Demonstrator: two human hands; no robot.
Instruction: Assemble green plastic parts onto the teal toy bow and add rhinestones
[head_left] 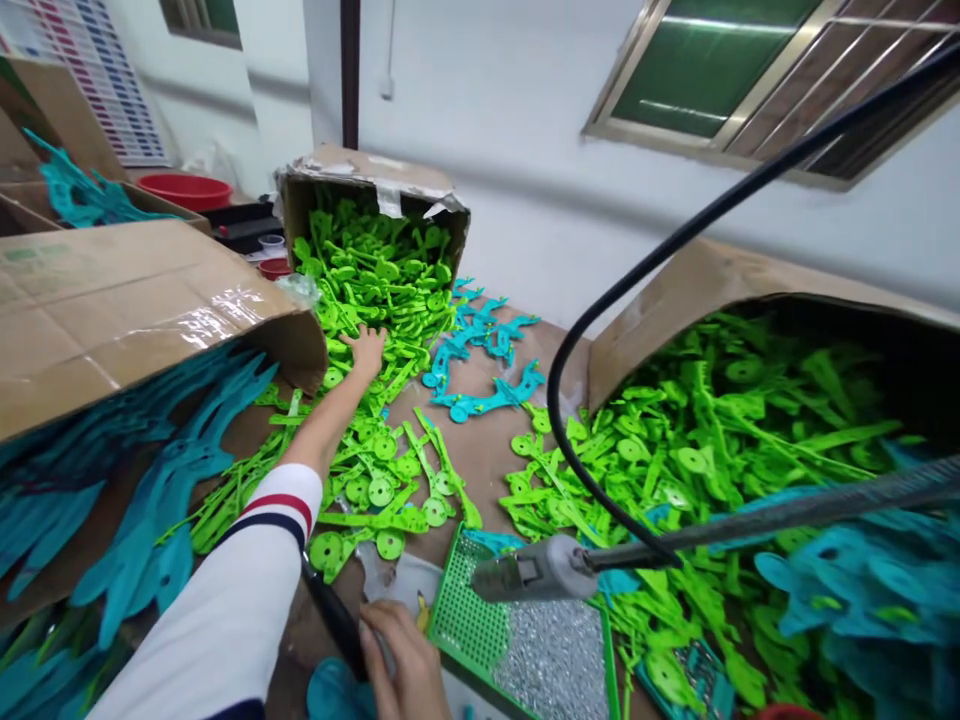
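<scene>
My left hand [365, 352] reaches forward, its fingers spread over bright green plastic parts [382, 290] that spill from a tipped cardboard box. It touches the pile, and no part is clearly gripped. Close to me, my right hand [405, 660] is closed around a black-handled tool [334, 615]; its exact kind is hard to make out. Beside that hand is a green perforated tray [469, 610] with small silvery metal pieces [559, 650], likely screws or pins. Loose green parts with round discs [381, 490] lie between my hands.
A grey device [532, 570] on a rod hangs over the tray, near a looping black cable [559, 380]. Teal parts [487, 400] lie mid-table. Cardboard boxes stand at left [135, 300] and right [675, 290], with teal and green parts spilling out.
</scene>
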